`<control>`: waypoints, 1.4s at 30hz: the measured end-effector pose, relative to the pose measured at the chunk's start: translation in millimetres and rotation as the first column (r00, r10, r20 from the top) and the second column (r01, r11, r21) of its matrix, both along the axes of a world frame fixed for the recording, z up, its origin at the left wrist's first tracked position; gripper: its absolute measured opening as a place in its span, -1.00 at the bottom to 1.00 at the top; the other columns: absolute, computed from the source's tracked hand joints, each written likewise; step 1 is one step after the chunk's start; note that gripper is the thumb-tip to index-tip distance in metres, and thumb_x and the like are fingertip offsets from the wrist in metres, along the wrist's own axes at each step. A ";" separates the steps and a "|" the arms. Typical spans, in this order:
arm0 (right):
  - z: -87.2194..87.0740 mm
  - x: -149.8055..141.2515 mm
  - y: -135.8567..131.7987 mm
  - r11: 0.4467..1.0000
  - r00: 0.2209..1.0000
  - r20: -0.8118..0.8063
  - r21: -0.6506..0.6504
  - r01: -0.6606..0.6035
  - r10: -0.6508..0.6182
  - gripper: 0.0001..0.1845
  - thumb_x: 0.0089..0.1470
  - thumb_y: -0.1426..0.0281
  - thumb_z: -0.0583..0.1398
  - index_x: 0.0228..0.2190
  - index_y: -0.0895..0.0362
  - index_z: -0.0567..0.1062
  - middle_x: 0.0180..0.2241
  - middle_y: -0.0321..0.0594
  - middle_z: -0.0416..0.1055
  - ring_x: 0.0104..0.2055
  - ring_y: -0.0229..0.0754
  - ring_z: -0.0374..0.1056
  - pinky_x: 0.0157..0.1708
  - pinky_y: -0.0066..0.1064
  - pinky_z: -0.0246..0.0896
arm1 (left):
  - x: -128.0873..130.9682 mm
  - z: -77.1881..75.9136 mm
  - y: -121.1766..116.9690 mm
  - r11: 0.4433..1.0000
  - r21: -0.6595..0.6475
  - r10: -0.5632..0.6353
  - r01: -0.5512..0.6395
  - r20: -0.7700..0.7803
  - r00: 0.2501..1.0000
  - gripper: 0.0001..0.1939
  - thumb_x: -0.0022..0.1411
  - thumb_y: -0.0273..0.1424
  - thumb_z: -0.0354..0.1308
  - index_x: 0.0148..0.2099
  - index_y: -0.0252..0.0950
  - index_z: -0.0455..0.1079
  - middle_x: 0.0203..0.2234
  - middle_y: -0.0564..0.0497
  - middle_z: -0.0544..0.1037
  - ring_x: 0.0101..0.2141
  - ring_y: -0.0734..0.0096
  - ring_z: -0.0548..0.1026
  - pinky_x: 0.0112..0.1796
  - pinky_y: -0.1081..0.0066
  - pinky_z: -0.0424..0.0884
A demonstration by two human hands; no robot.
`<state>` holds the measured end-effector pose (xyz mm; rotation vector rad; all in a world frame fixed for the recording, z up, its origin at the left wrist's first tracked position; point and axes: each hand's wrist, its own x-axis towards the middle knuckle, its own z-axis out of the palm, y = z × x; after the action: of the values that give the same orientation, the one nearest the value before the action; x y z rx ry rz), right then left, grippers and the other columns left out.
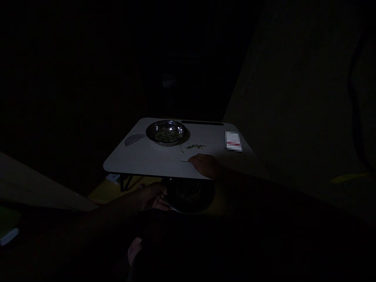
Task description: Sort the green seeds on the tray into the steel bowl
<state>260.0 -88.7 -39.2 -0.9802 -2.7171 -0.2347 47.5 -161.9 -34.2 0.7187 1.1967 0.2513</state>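
Observation:
In dim light, my right hand [205, 165] rests low over the near edge of a white table [141, 160], fingers closed. A thin, pale, narrow piece [184, 161] sticks out to the left from its fingertips; its kind is unclear. Just beyond lie small greenish seeds [196, 147], loosely scattered. A shiny steel bowl [166, 143] behind them holds many more. Below the table's front edge, my left hand [157, 196] grips the left rim of a second, dark metal bowl [190, 209]. Some small bits show faintly inside it.
A half-round, protractor-like shape [135, 140] lies left of the steel bowl. At the table's right is a blurred white and red packet [233, 141]. A dark slot [202, 123] runs along the far edge. A wall [293, 98] rises at right.

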 end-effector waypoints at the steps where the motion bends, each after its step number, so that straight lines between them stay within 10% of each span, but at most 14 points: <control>1: 0.5 -0.6 -1.8 1.000 1.000 -0.006 -0.008 -0.013 0.013 -0.70 -0.09 0.49 -0.07 -0.24 0.16 0.23 -0.31 -0.21 0.27 -0.26 -0.25 0.12 -0.35 -0.43 0.02 | 0.0 0.0 0.2 1.000 0.003 -0.003 0.003 0.000 1.000 -0.80 -0.25 -0.48 -0.11 -0.45 -0.37 0.22 -0.71 0.00 0.39 -0.56 0.38 0.39 -0.44 0.37 0.25; 29: 12.7 -13.1 -55.8 0.954 0.953 -0.062 -0.013 -0.299 0.298 -0.74 -0.04 0.42 -0.09 -0.29 0.18 0.27 -0.35 -0.18 0.30 -0.30 -0.27 0.14 -0.39 -0.43 0.05 | 0.1 2.0 0.6 1.000 0.011 -0.022 0.022 0.005 1.000 -0.78 -0.25 -0.46 -0.09 -0.43 -0.39 0.22 -0.69 -0.02 0.41 -0.56 0.40 0.40 -0.44 0.42 0.25; 42: 9.1 1.2 -22.1 0.997 0.996 -0.066 -0.044 -0.058 0.055 -0.73 -0.07 0.48 -0.08 -0.27 0.18 0.25 -0.35 -0.19 0.29 -0.29 -0.27 0.13 -0.37 -0.44 0.03 | 1.1 1.0 1.0 0.999 0.026 -0.024 0.024 -0.004 1.000 -0.78 -0.24 -0.49 -0.11 -0.43 -0.38 0.22 -0.69 -0.01 0.40 -0.55 0.40 0.39 -0.44 0.40 0.24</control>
<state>261.2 -110.9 -30.1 -0.9045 -2.6978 -0.1288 48.6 -160.9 -33.2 0.7563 1.1891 0.2459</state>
